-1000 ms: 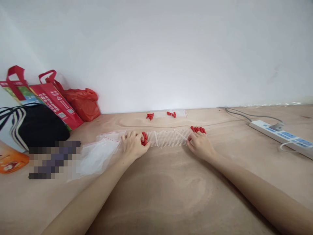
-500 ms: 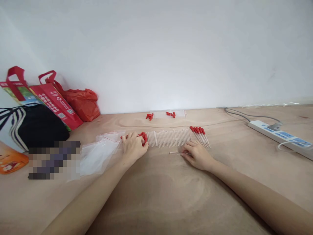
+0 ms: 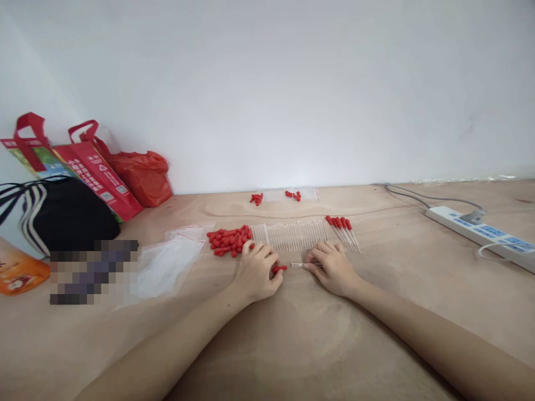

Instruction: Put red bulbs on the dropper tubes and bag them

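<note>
My left hand [image 3: 258, 274] pinches one red rubber bulb [image 3: 279, 268], its open end pointing right. Facing it across a small gap is a thin clear glass tube [image 3: 297, 265], held level by my right hand [image 3: 333, 268]. Behind my left hand lies a pile of red bulbs [image 3: 228, 240]. A row of clear tubes [image 3: 292, 235] runs side by side from that pile toward the right. At its right end several tubes with red bulbs on their tops [image 3: 343, 224] lie slanted together.
Clear plastic bags [image 3: 171, 264] lie left of the pile. More small red pieces [image 3: 256, 198] and a flat bag [image 3: 310, 194] are near the wall. A power strip [image 3: 480, 231] is at right; a black bag [image 3: 75, 217] and a red bag [image 3: 142, 175] stand at left.
My left hand has moved right and toward me from the bulb pile, now with one bulb in its fingers. My right hand has shifted slightly with the tube.
</note>
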Demonstrator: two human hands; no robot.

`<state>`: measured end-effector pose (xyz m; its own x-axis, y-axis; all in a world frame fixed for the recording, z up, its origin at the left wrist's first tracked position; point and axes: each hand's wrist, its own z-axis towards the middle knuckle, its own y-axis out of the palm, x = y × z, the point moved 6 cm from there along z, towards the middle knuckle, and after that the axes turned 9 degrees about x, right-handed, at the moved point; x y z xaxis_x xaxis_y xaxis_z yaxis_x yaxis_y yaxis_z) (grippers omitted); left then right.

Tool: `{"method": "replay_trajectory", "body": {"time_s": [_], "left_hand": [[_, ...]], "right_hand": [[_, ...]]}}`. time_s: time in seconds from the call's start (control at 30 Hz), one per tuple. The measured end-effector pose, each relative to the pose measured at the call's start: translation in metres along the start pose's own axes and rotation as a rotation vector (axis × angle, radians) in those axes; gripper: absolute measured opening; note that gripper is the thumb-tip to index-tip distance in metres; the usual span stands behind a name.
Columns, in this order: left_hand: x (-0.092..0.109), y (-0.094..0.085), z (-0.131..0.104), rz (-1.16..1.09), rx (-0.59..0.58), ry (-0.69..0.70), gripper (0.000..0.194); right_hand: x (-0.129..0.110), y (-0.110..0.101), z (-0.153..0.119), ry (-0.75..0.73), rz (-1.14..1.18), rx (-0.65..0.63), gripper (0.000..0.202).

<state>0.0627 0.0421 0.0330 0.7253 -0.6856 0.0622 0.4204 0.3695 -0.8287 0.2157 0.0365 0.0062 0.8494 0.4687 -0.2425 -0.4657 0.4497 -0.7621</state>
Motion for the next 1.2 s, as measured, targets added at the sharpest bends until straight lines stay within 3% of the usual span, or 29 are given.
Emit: {"method": "replay_trajectory", "body": {"time_s": [0.27,0.6,0.87,1.2], "left_hand": [[-0.004,0.01,-0.002,-0.085,0.039,0.026,0.017],[-0.001,0.007,-0.002,-0.195,0.093,-0.025,0.012],[0.002,0.003,-0.002,-0.26,0.164,0.014,0.013],[0.001,0.009,-0.006,-0.306,0.089,0.071,0.011]], "right_hand": [[-0.005,-0.004,0.0,-0.004,0.073,0.04,0.012],[-0.016,-0.011,-0.001,-0.102,0.122,0.113,0.022],[-0.02,-0.007,-0.002,-0.127,0.163,0.071,0.02],[-0.019,-0.008,-0.003,-0.258,0.137,0.084,0.02]]}}
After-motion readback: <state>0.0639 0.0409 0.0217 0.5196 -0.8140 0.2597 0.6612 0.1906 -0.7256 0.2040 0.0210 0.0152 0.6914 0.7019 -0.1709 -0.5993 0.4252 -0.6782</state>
